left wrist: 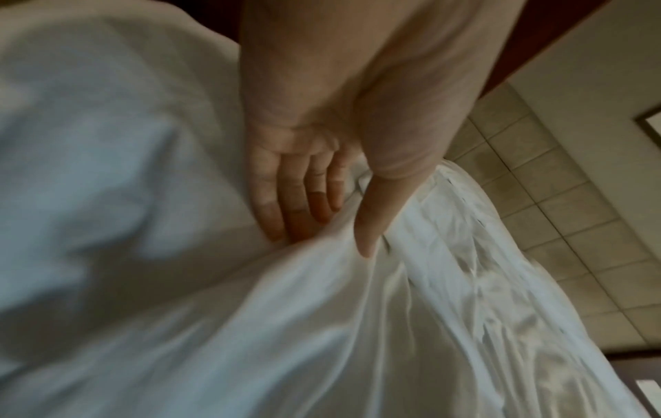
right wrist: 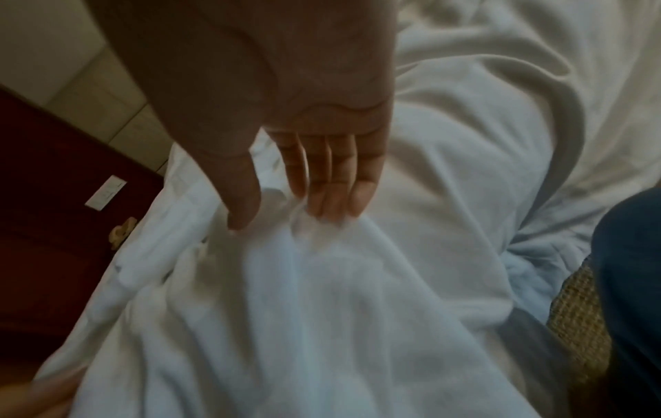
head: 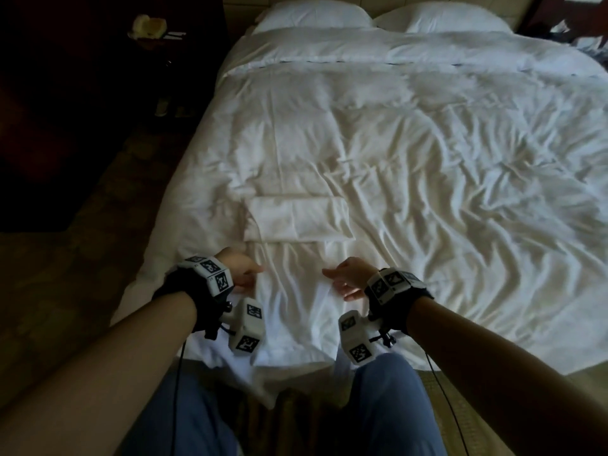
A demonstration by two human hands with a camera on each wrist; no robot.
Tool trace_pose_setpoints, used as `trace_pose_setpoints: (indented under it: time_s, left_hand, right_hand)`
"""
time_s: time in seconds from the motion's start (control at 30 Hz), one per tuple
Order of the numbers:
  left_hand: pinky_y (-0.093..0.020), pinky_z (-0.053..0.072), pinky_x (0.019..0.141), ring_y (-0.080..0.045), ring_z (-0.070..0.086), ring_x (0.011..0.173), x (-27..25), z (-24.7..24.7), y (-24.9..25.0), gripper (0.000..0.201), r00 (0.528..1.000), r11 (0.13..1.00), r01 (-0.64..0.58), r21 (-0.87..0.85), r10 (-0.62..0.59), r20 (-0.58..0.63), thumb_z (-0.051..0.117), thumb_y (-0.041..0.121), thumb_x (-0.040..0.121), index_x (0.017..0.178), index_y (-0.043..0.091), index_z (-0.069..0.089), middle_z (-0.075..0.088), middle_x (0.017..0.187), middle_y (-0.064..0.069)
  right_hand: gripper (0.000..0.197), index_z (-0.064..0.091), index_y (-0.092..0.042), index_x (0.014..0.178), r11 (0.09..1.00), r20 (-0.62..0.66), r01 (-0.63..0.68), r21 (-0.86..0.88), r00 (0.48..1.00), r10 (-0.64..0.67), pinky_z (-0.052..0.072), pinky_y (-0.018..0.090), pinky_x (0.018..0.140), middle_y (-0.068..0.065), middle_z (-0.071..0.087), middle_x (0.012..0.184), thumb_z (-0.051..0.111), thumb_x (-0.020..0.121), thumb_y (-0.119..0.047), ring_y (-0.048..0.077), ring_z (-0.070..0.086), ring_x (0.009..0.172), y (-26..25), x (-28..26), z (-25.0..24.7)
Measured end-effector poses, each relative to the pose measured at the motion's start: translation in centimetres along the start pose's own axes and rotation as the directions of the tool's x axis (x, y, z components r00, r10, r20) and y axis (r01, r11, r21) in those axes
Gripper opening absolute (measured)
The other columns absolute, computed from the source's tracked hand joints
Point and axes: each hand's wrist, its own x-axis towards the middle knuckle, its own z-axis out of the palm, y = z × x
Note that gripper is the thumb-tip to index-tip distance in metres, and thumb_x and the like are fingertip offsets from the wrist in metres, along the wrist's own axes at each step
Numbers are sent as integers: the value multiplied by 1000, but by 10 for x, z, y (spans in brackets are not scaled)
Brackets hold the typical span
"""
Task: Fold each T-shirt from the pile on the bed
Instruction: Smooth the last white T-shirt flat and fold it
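A white T-shirt (head: 292, 301) lies flat on the near edge of the bed, its far end folded back into a flat band (head: 296, 222). Its near end hangs over the bed's edge. My left hand (head: 245, 274) grips the shirt's left side edge, and my right hand (head: 342, 281) grips the right side edge. In the left wrist view the left hand (left wrist: 329, 234) has its thumb on top of a raised fold of the shirt (left wrist: 357, 325) and its fingers beneath. In the right wrist view the right hand (right wrist: 272, 220) bunches shirt cloth (right wrist: 304, 311) between thumb and fingertips.
The bed's rumpled white duvet (head: 444, 159) stretches away to the right and back, with two pillows (head: 312, 14) at the head. A dark nightstand (head: 151, 44) carrying a pale object stands at the left. My legs in blue trousers (head: 184, 419) stand against the bed's foot.
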Motion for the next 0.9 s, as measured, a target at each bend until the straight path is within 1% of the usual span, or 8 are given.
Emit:
trace_pose_setpoints:
  time_s: [0.1,0.17,0.3,0.43,0.6,0.67,0.73,0.9]
  left_hand:
    - [-48,57,80,-37,66,89,-1,5,-12,6,999,999,-28,29,29,-34,67,-2,83,85,-5,63,66,90,-24]
    - [-52,52,90,-37,65,88,-2,7,-21,10,998,993,-33,110,38,-45,69,-3,81,73,-2,62,64,77,-20]
    - [-35,54,62,-25,61,67,-14,11,-28,7,999,981,-35,190,32,22,65,0,86,81,1,61,62,72,-14]
    - [-26,49,42,-23,61,64,-14,17,-38,4,999,979,-35,200,30,30,62,-1,87,90,1,62,63,74,-14]
    - [-49,53,88,-37,65,87,-7,12,-45,23,998,983,-52,176,46,38,65,-7,80,103,-9,63,67,95,-24]
    - [-38,57,71,-31,56,71,-21,11,-37,6,998,998,-43,51,41,49,52,-5,88,87,-4,58,57,78,-19]
    - [-23,51,44,-23,43,59,-31,9,-28,21,998,997,-36,-72,40,57,42,-1,92,73,4,49,41,65,-11]
    - [-33,49,60,-22,51,67,-57,5,-4,20,981,955,-128,-266,162,110,37,1,93,83,7,54,52,73,-8]
  right_hand:
    - [32,56,-7,67,994,-39,46,-99,998,-50,52,28,60,6,57,65,67,86,-31,16,56,60,4,-9,14]
    - [27,55,-9,74,984,29,32,-175,999,-28,53,30,69,4,57,68,68,85,-30,17,57,69,3,-17,20]
    - [41,55,0,115,924,113,31,-381,993,13,52,27,71,6,56,82,69,85,-26,19,56,87,2,-28,26]
    - [51,52,1,124,888,80,40,-458,997,-4,38,17,49,1,51,71,68,86,-27,10,47,60,10,-29,36]
    - [9,60,-7,89,991,94,31,-129,995,-19,37,19,51,2,48,65,66,86,-14,10,42,55,20,-35,23]
    - [9,59,-8,93,997,73,30,-71,997,-24,37,20,51,2,45,63,64,86,-9,11,40,53,20,-39,11]
    - [15,60,-8,102,999,53,35,-30,998,-33,38,20,52,2,44,62,63,88,-9,10,39,52,17,-44,-3]
    - [41,55,-18,120,986,19,129,-108,992,-128,44,22,65,-1,51,89,68,85,-35,11,49,75,8,-59,-7]
